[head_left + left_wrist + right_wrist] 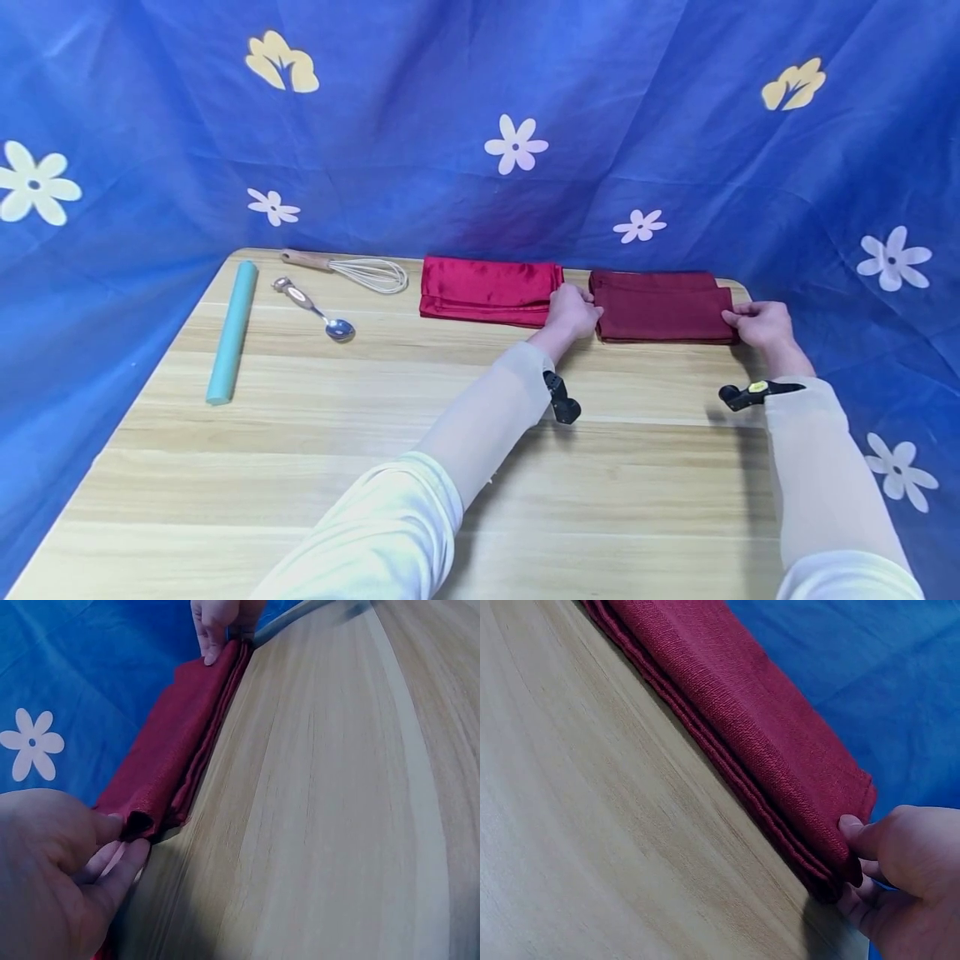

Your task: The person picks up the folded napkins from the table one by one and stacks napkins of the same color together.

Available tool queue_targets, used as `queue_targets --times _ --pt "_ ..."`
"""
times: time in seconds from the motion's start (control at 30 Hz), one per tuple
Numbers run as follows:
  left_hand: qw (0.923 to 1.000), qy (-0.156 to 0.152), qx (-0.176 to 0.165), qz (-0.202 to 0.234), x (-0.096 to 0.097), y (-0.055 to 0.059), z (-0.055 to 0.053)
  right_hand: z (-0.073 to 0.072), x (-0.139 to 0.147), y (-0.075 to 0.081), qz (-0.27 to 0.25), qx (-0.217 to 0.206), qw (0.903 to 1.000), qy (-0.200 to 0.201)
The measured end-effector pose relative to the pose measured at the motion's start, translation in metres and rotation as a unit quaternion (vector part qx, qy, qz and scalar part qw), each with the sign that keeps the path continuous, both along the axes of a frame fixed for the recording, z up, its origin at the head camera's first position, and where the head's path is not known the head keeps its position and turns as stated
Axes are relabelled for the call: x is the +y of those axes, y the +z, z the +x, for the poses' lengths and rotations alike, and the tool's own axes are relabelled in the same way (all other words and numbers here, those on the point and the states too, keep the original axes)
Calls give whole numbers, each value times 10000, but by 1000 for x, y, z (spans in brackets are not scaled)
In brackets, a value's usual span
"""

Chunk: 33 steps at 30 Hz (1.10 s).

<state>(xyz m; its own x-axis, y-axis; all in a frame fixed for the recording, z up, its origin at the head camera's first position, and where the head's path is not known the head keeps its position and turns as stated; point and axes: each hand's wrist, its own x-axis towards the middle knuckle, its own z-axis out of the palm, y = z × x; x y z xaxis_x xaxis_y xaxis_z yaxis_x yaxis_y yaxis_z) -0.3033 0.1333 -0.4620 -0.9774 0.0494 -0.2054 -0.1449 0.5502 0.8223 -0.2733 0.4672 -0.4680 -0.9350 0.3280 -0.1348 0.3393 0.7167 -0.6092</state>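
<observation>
A dark red folded cloth lies along the table's back edge at the right, its layers stacked flat. My left hand pinches its left end between thumb and fingers; in the left wrist view the cloth's folded corner shows between them. At the opposite end my right hand pinches the right corner, thumb on top and fingers below, as the right wrist view shows on the cloth. A shinier, brighter red folded cloth lies just left of my left hand.
Toward the left of the wooden table lie a whisk, a spoon with a brown handle and a teal rod. A blue flowered curtain hangs behind the table's back edge.
</observation>
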Motion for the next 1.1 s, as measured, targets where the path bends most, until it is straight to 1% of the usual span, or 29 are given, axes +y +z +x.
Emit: queue_targets --times 0.2,0.3,0.4,0.5,0.67,0.8,0.87,0.93,1.0,1.1 --pt "9998 -89 43 -177 -2 6 1 4 1 4 -135 214 9997 -42" --pt "9995 -163 153 -238 -3 11 3 8 2 11 -285 310 9991 74" --pt "9994 -196 267 -101 -7 17 7 13 0 21 -582 406 9974 162" --pt "9990 -204 381 112 -13 22 7 16 -1 31 -865 537 9945 256" --pt "9970 -224 677 311 -28 28 5 20 -5 44 -865 686 9930 426" --pt "9923 -363 980 666 -39 32 3 24 -8 53 -946 745 9915 488" --pt "9889 -492 1114 853 -46 37 3 27 -10 58 -1068 799 9898 496" --pt "9856 -637 1255 939 -54 42 3 30 -14 65 -1199 904 9874 500" --pt "9826 -785 1446 862 -63 48 4 33 -19 72 -1294 1020 9851 495" --pt "9771 -916 1791 685 -82 57 8 37 -28 82 -1343 1171 9828 486"
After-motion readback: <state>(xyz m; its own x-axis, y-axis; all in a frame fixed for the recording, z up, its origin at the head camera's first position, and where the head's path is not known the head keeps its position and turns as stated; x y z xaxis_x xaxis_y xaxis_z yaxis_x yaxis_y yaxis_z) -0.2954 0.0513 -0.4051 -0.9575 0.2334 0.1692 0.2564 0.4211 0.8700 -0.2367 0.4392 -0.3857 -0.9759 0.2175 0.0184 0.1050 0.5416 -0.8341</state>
